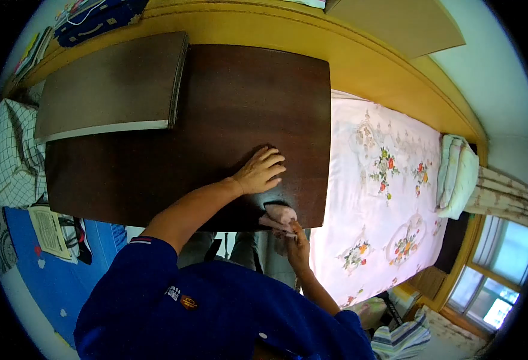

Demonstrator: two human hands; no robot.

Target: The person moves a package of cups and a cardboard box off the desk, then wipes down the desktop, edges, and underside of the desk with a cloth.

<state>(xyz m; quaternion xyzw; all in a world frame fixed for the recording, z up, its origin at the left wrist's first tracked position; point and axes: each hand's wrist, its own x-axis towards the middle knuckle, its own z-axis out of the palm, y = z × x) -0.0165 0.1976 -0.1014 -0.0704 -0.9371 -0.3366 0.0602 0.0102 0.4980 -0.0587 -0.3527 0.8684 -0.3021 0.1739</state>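
A dark brown wooden table [246,96] lies in front of me. My left hand [260,171] rests on its top, palm down with the fingers spread, and holds nothing. Near the table's front right corner, my right hand [298,240] grips a pinkish cloth [281,215]. Part of the cloth lies on the tabletop and part hangs at the front edge. The two hands are apart, with the cloth just below my left hand.
A brown board-like panel [114,84] lies over the table's back left. On the right is a bed with a floral sheet [372,180] and a folded towel [457,174]. A blue cover [54,288] with papers [51,231] is at the lower left.
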